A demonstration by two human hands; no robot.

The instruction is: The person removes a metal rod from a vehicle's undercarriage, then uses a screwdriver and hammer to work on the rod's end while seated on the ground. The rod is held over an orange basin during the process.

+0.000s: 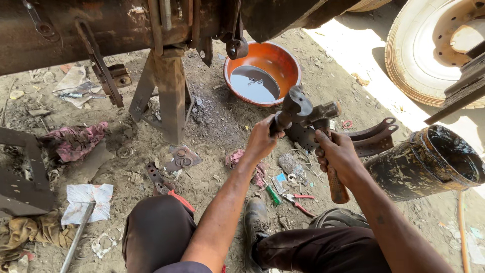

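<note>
While clamped around the wooden handle, right hand (339, 154) holding one hammer (323, 131), steel head up beside the dark metal part. Left hand (261, 141) closed tight on that one metal part (294, 108), a stubby cylindrical piece raised above the dirt ground (212, 126). At three o'clock from the hands, two curved brake shoes (374, 137) lying together, and beyond them one blackened drum-like cylinder (429, 162), open end toward four o'clock. At twelve o'clock, one orange basin (283, 63) with dark oil inside. At six o'clock, near one boot (255, 220), one green-handled screwdriver (273, 194) and one pair of red-handled pliers (298, 200). At seven o'clock, one pink rag (235, 159) just beside the left wrist. At nine o'clock, one steel stand leg (169, 91) propping one rusty axle beam (76, 30); farther out, a second pink rag (76, 141). At two o'clock, one wheel (419, 55) in sunlight.
</note>
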